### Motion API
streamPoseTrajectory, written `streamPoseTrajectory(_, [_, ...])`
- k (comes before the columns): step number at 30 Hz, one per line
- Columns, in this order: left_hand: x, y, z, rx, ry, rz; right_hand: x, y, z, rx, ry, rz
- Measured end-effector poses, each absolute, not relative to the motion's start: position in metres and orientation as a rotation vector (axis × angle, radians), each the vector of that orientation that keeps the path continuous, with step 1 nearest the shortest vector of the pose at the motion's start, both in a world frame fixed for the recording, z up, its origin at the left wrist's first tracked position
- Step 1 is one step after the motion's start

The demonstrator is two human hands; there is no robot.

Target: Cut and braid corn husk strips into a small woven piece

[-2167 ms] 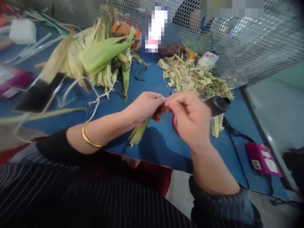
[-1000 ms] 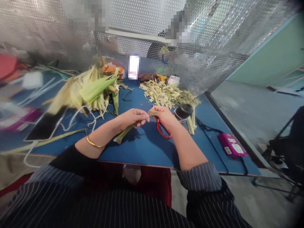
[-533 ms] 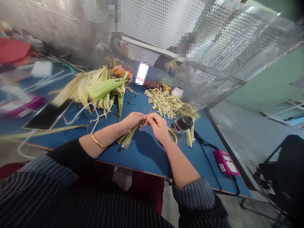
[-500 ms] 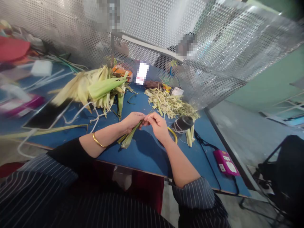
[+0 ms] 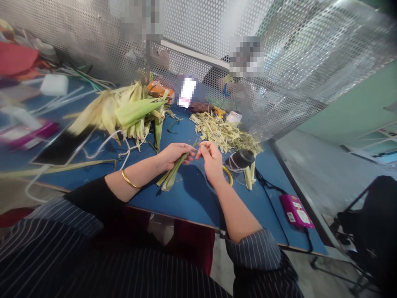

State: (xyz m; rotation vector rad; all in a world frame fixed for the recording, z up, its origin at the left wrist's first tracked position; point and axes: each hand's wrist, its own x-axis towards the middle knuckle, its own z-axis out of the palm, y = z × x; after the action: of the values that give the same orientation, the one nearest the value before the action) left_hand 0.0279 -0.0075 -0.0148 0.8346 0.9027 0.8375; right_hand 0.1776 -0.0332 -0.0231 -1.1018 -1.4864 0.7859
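Note:
My left hand (image 5: 177,155) is closed around a small bundle of green corn husk strips (image 5: 172,177), whose wide ends point down toward me over the table. Close on its right, my right hand (image 5: 210,159) pinches a thin pale thread (image 5: 195,149) that stretches between the two hands near the top of the bundle. To the right stands a black spool of thread (image 5: 240,160) with pale strands around its base. A yellow ring (image 5: 228,176) lies between my right wrist and the spool.
A large heap of corn husks (image 5: 133,109) lies back left, beside a tablet (image 5: 63,145) and white cable. Shredded husk (image 5: 225,132) is piled behind my hands. A magenta power box (image 5: 297,211) sits on the right. A perforated metal screen (image 5: 192,33) bounds the back; a person sits beyond it.
My right hand has drawn slightly away to the right from my left, and thread now shows between them. The husk bundle remains in my left hand.

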Motion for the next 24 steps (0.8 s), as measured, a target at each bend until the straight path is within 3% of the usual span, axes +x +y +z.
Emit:
streamPoseTrajectory(11, [0.032, -0.006, -0.019, 0.642, 0.918, 0.929, 0.178, -0.030, -0.035, -1.348, -1.718, 0.595])
streamPoseTrajectory(24, [0.035, -0.008, -0.026, 0.869, 1.121, 0.935, 0.175, -0.027, -0.034, -1.291, -1.371, 1.095])
